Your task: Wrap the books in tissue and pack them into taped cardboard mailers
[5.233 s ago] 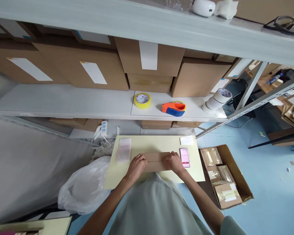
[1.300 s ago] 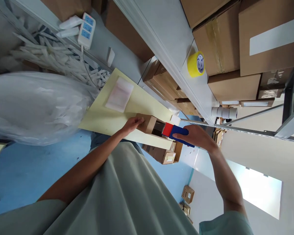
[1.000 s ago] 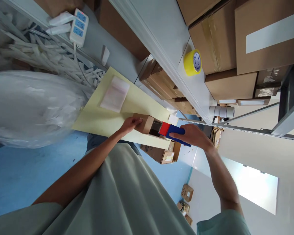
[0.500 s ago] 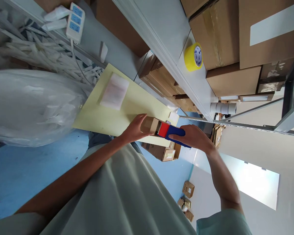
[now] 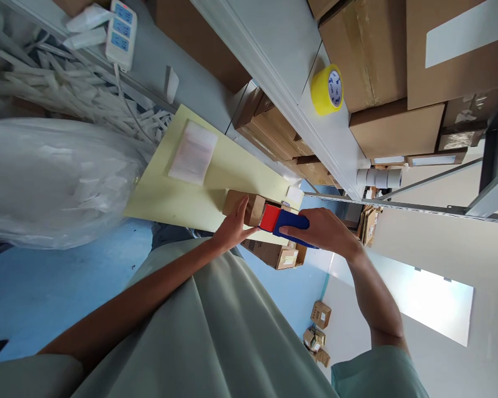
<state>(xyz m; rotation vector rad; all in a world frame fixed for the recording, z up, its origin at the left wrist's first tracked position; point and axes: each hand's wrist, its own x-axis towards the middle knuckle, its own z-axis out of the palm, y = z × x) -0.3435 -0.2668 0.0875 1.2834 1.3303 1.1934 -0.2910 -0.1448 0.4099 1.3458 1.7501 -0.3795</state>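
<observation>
A small brown cardboard box (image 5: 239, 205) lies over the pale yellow board (image 5: 149, 193), its right end toward my other hand. My left hand (image 5: 231, 225) grips the box near that end, thumb and fingers on either side. In my right hand (image 5: 330, 231) is a blue object with a red end (image 5: 292, 223), fingers wrapped round its blue part. The red end touches or enters the box's right end; which of these I cannot tell. The object's exact kind is not clear.
Left of the board bulges a large clear plastic bag (image 5: 58, 182). A white power strip (image 5: 121, 36) lies at upper left. On the shelf stand a yellow tape roll (image 5: 327, 90) and big cartons (image 5: 373, 55). An opened carton (image 5: 269, 253) sits beneath the board's front edge.
The box has shifted slightly left and more of it shows. My left hand has changed its hold, and my right hand has moved a little left with the blue object.
</observation>
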